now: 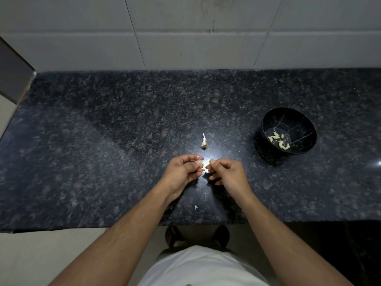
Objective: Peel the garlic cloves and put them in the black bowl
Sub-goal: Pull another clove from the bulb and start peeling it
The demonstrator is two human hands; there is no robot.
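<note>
Left hand (pixel 181 172) and right hand (pixel 226 173) both pinch one garlic clove (pixel 205 164) above the bench (pixel 103 141). Peeled cloves (pixel 278 140) lie in the black bowl (pixel 305 145), right.

This is a home kitchen. A dark speckled granite countertop (pixel 103 141) runs along a wall of large pale tiles (pixel 185 38), with stains and drips on the tile above the counter. On the stone sit a black bowl (pixel 305 129) holding peeled garlic cloves (pixel 278 140), a garlic stalk remnant (pixel 204 142) and a scrap of papery skin (pixel 195 207). Below the counter edge lies a pale tiled floor (pixel 41 254), where the person stands in sandals (pixel 173 236).
</note>
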